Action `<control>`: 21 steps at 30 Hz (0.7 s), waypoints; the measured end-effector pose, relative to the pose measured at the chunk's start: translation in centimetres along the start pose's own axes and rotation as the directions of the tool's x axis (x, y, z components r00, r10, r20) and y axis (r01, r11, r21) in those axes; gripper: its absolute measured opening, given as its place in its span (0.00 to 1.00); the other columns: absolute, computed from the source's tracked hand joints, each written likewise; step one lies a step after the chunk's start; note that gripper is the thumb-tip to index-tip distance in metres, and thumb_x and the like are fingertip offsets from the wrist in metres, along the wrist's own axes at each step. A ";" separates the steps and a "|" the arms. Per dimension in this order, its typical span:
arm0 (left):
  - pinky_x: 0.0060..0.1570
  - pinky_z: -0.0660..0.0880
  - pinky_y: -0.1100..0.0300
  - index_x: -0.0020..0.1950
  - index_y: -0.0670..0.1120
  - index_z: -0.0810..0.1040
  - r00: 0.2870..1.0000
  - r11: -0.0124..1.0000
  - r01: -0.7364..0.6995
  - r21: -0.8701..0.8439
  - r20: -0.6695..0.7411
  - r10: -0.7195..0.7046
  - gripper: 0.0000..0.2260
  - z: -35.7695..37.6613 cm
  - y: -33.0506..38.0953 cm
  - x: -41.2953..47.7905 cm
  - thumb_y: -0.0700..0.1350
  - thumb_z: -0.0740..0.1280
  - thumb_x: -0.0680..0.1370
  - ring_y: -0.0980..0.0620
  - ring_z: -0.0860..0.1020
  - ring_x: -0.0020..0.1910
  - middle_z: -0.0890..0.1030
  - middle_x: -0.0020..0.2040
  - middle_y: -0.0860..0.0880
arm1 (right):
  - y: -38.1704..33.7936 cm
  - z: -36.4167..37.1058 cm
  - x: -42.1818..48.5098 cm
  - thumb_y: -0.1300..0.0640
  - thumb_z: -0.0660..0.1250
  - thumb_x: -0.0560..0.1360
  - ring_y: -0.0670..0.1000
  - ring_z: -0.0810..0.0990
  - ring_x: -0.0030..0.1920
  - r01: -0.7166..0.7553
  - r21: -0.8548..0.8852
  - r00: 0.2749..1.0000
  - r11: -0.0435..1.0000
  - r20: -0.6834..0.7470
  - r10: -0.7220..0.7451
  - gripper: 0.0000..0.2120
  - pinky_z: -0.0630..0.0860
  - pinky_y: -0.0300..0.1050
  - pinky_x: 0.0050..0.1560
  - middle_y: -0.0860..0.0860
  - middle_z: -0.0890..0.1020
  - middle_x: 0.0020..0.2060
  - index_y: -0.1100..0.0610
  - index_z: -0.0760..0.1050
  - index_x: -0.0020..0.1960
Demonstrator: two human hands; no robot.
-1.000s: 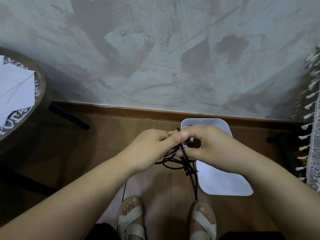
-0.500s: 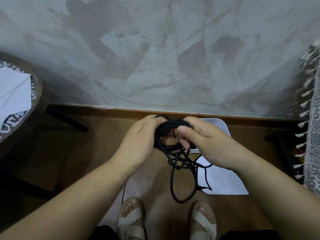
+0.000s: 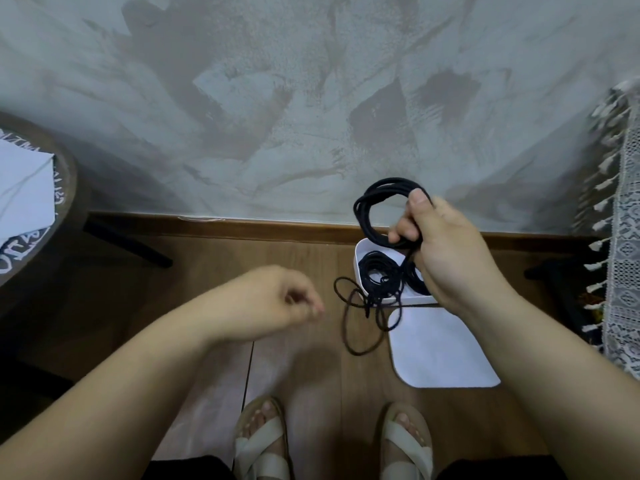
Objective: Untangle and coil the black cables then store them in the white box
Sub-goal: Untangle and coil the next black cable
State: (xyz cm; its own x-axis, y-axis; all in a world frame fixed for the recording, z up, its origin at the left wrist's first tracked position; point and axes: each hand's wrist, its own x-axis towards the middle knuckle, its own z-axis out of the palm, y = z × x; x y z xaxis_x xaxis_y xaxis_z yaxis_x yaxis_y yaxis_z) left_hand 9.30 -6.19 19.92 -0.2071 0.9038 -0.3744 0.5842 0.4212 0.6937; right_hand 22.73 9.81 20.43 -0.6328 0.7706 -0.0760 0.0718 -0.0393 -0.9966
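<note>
- A round table (image 3: 67, 188) stands far to the left of my left grip, with a white sheet (image 3: 24, 192) lying on it.
- My left grip (image 3: 270, 303) hangs in the air over the wooden floor (image 3: 194, 271). Its fingers are loosely curled and it carries nothing; the fingertips are blurred.
- Below both grips, at the bottom edge, my two feet in pale sandals (image 3: 259, 445) stand on the floor.
- A loose strand (image 3: 360, 341) of black cable dangles between the two grips. It loops down to the floor just left of the white box.
- The white box (image 3: 358, 251) sits on the floor against the skirting board, directly under my right grip. Coiled cables (image 3: 375, 271) already lie inside it.
- My right grip (image 3: 450, 251) is raised above the box. Thumb and fingers pinch a black cable coil (image 3: 365, 209), which stands up as a ring to the upper left of the grip, against the grey wall (image 3: 311, 98).
- A flat white lid (image 3: 440, 351) lies on the floor below my right grip, touching the near side of the box.
- A lace cloth (image 3: 623, 271) with tassels hangs far to the right of that grip.
</note>
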 end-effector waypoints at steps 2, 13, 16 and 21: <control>0.49 0.75 0.64 0.46 0.56 0.78 0.944 0.990 0.008 -0.141 -0.326 -0.054 0.07 -0.1 0.0 0.3 0.43 0.64 0.78 0.61 0.78 0.44 0.79 0.42 0.59 | -0.2 0.3 -0.5 0.50 0.52 0.82 0.45 0.73 0.34 0.060 -0.121 0.994 0.991 0.094 -0.049 0.15 0.68 0.40 0.46 0.43 0.68 0.24 0.54 0.64 0.39; 0.39 0.74 0.63 0.49 0.44 0.76 0.940 0.815 -0.271 -0.513 -0.322 0.109 0.17 1.3 2.8 0.4 0.58 0.65 0.73 0.55 0.79 0.32 0.80 0.31 0.51 | -0.4 1.9 -2.4 0.44 0.56 0.77 0.44 0.71 0.28 0.235 -0.340 0.846 0.911 0.532 -0.019 0.15 0.68 0.42 0.34 0.49 0.78 0.28 0.55 0.69 0.42; 0.35 0.72 0.67 0.48 0.42 0.75 0.972 0.823 -0.193 -0.534 -0.222 0.084 0.20 1.1 2.9 0.4 0.59 0.67 0.72 0.55 0.77 0.29 0.78 0.28 0.49 | 0.2 2.0 -2.3 0.46 0.59 0.76 0.57 0.76 0.30 0.204 -0.302 0.860 0.931 0.509 -0.023 0.10 0.68 0.45 0.32 0.58 0.82 0.34 0.52 0.68 0.44; 0.43 0.74 0.60 0.33 0.43 0.76 0.983 0.701 -0.181 -0.690 -0.099 0.157 0.14 1.5 3.6 -0.1 0.52 0.65 0.71 0.55 0.76 0.29 0.73 0.22 0.51 | -0.4 2.1 -2.4 0.48 0.60 0.78 0.53 0.73 0.25 0.132 -0.182 0.862 0.974 0.506 -0.023 0.09 0.67 0.37 0.24 0.55 0.80 0.27 0.52 0.67 0.43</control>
State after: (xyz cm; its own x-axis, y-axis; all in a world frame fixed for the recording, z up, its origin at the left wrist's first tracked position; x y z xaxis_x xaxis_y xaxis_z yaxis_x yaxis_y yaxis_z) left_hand 12.60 -4.87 21.49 -0.1892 0.9617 -0.1981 -0.0942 0.1831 0.9786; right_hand 22.60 6.60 21.00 -0.9372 0.3439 -0.0585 0.1268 0.1797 -0.9755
